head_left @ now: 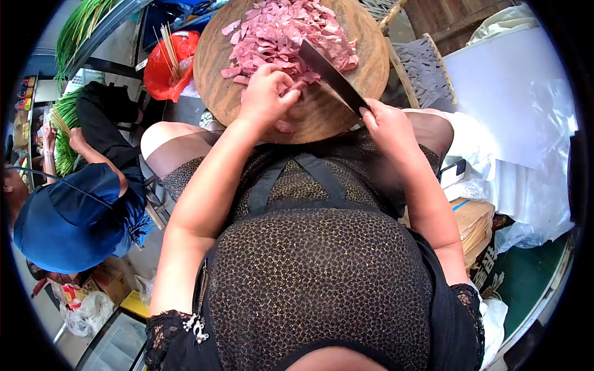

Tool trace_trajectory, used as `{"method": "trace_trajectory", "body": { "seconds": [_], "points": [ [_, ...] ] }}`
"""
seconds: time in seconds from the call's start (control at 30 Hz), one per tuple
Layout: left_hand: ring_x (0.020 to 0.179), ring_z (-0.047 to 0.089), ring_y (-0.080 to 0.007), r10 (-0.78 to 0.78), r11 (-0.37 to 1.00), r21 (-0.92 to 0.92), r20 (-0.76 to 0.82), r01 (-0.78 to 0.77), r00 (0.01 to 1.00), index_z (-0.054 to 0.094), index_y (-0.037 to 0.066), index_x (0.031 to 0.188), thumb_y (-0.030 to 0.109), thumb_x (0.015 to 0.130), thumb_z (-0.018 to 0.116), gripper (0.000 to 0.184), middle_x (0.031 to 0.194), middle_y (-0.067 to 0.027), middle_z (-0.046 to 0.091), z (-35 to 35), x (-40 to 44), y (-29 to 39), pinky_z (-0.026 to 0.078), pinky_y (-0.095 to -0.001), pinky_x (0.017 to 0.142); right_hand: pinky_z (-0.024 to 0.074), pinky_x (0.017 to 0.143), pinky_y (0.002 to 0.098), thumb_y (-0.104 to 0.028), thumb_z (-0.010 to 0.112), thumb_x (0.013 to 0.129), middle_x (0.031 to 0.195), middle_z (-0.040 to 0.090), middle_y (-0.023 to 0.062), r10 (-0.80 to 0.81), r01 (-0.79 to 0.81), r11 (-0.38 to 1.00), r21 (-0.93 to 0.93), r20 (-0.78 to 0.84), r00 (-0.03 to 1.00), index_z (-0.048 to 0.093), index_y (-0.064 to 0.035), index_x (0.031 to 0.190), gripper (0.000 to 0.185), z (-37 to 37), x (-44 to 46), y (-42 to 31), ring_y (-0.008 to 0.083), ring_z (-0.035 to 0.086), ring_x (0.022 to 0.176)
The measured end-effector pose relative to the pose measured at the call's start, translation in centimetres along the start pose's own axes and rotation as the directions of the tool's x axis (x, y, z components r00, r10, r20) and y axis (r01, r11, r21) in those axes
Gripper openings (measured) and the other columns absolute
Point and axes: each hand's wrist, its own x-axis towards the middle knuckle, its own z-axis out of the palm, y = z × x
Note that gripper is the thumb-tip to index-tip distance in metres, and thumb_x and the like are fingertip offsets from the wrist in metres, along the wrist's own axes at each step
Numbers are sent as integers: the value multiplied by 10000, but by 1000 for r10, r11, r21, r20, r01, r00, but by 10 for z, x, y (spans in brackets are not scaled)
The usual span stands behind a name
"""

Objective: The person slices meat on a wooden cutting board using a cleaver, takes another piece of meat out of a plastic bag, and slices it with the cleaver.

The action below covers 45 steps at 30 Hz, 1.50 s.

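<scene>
My right hand (390,125) is closed around the handle of a cleaver (332,74), whose dark blade slants up and left over the chopping board. A heap of cut pink meat pieces (291,34) covers the far part of the round wooden chopping board (216,68). At the near side of the heap, my left hand (269,93) has its fingers curled, with thumb and forefinger close together. Whatever it may hold is hidden by the fingers. One small meat piece (284,127) lies on the board just below this hand.
To the left, a person in a dark blue top (68,216) handles thin sticks beside green stalks (67,130). A red plastic bag (170,65) with skewers stands left of the board. A woven chair (424,71), white plastic sheeting (513,99) and a cardboard box (473,226) are at right.
</scene>
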Motion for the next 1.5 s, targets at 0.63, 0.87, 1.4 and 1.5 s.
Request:
{"method": "trace_trajectory", "body": {
  "seconds": [0.63, 0.87, 1.4, 1.5],
  "points": [
    [924, 674, -158, -628, 314, -835, 174, 451, 759, 593, -15, 1301, 36, 956, 626, 350, 1138, -95, 686, -70, -53, -38, 577, -306, 832, 536, 777, 494, -270, 602, 910, 876, 687, 219, -172, 149, 985, 92, 364, 915, 689, -62, 970, 234, -12, -8, -34, 401, 672, 869],
    [853, 677, -212, -511, 804, -237, 193, 545, 838, 596, 23, 1269, 206, 923, 696, 404, 1006, -117, 686, -32, -74, -26, 557, -349, 730, 517, 725, 502, -247, 583, 941, 871, 673, 236, -80, 63, 994, 90, 205, 976, 679, -54, 1013, 227, -13, -7, -21, 421, 658, 844],
    [872, 635, -308, 181, 948, 266, 13, -178, 983, 710, 102, 1002, 77, 799, 667, 209, 947, -83, 652, -15, -96, -38, 545, -388, 757, 552, 656, 480, -206, 556, 943, 810, 694, 189, -317, 330, 943, -36, 200, 927, 635, -48, 1021, 193, 16, -28, -65, 371, 689, 750],
    [908, 648, -301, -141, 988, -56, 7, 141, 990, 717, 104, 1033, 66, 770, 650, 274, 995, -76, 667, -15, -93, -25, 552, -372, 788, 552, 631, 486, -176, 523, 939, 782, 687, 195, -274, 313, 944, -108, 274, 922, 600, -38, 949, 158, 19, -30, -72, 376, 689, 720]
  ]
}}
